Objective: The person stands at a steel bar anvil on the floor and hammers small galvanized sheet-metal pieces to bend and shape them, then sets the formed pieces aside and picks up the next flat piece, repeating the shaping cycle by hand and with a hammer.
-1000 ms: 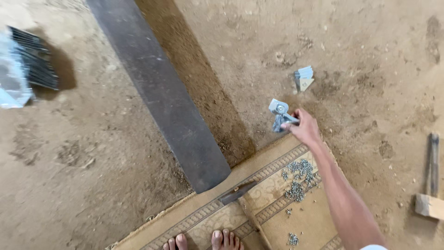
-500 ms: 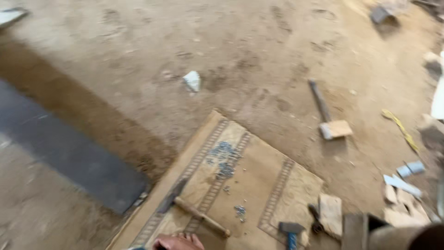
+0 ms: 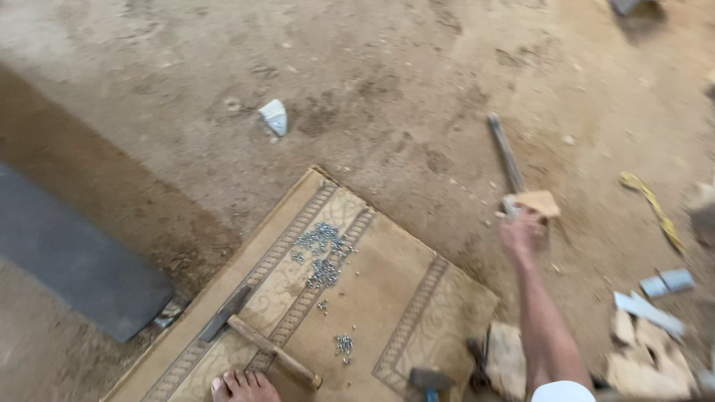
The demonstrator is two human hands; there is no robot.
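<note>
My right hand point(image 3: 520, 234) reaches out over the dirt floor, just off the far right edge of a tan patterned mat point(image 3: 402, 298). Its fingers are curled round the near end of a grey metal rod point(image 3: 504, 158), right beside a small wooden block point(image 3: 542, 201). The hand is slightly blurred. My forearm runs back to the bottom edge of the view. My left hand is out of sight. A bare foot point(image 3: 242, 387) rests on the mat's near edge.
On the mat lie a pile of small metal fasteners point(image 3: 320, 251), a wooden-handled tool point(image 3: 269, 351) and a hammer head point(image 3: 428, 380). A dark plank point(image 3: 71, 260) lies at the left. A white scrap point(image 3: 274, 117), a yellow strip point(image 3: 655, 208) and wood offcuts point(image 3: 642, 361) are scattered about.
The view has swung to the right. My right hand has left the metal pieces near the plank and now sits at the rod and block on the right.
</note>
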